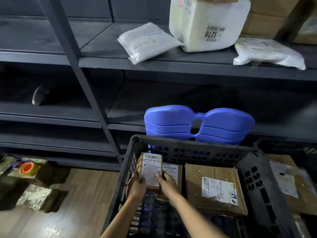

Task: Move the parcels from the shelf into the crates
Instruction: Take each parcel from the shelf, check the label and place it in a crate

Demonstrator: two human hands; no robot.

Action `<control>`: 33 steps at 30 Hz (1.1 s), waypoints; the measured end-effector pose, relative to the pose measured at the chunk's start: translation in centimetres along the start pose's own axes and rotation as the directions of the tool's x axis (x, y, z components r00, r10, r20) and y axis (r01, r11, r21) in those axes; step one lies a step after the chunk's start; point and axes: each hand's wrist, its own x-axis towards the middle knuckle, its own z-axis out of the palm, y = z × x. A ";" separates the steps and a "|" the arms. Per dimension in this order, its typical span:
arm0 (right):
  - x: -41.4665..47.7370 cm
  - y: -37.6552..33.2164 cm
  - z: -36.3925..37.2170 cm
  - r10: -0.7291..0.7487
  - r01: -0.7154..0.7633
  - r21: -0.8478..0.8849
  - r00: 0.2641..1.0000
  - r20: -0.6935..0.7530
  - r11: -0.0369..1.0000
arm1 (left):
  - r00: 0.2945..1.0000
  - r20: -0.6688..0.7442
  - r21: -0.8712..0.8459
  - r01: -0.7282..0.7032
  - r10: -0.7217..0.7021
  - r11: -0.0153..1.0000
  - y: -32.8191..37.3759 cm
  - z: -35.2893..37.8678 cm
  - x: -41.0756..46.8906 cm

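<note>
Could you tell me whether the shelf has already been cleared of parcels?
No, white parcels still lie on the shelf while both hands hold a small box in the crate.

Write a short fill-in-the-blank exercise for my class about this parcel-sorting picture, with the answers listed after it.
1. Both hands hold a small ____ box.
2. The box is over the black ____.
3. The stacked chairs behind the crate are ____.
4. The big white parcel on the shelf shows the number ____.

Answers: cardboard; crate; blue; 3270
</note>
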 end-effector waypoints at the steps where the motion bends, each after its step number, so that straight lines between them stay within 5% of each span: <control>1: 0.3 0.3 0.1 0.012 -0.012 -0.008 1.000 0.008 1.000 | 1.000 -0.009 -0.018 -0.021 0.021 1.000 -0.4 0.2 0.3; 5: 1.1 1.2 0.3 0.008 -0.008 -0.033 1.000 0.001 0.999 | 0.994 -0.072 -0.136 -0.096 0.087 0.986 -1.5 0.5 0.8; 12: 2.0 1.4 0.7 -0.089 0.062 -0.239 0.991 -0.104 0.969 | 0.994 -0.107 0.194 -0.005 0.026 0.981 -2.5 1.3 2.6; 18: 1.6 1.5 1.4 -0.204 0.151 -0.239 0.955 -0.214 0.959 | 0.980 -0.136 0.151 -0.127 0.148 0.980 -3.6 2.0 2.2; 21: 0.6 1.6 1.5 -0.292 0.232 -0.268 0.933 -0.212 0.935 | 0.950 -0.113 0.329 -0.242 0.292 0.913 -3.2 1.8 2.0; 23: -0.2 1.6 1.4 -0.354 0.293 -0.346 0.926 -0.129 0.891 | 0.960 0.055 0.614 -0.249 0.274 0.749 -2.4 1.3 1.9; 25: -0.7 1.8 1.2 -0.341 0.294 -0.514 0.940 0.003 0.806 | 0.937 0.257 0.839 -0.338 0.236 0.426 -2.0 0.7 1.3; 27: -0.9 2.1 0.7 -0.338 0.337 -0.724 0.929 0.152 0.602 | 0.918 0.347 0.891 -0.386 0.190 0.239 -2.6 0.4 0.7; 31: -0.7 3.0 0.4 -0.333 0.434 -0.807 0.889 0.313 0.400 | 0.917 0.376 0.851 -0.400 0.135 0.341 -4.1 0.5 -0.1; 33: -0.4 3.8 0.3 -0.283 0.455 -0.864 0.876 0.391 0.216 | 0.921 0.354 0.852 -0.390 0.165 0.348 -4.7 0.1 0.0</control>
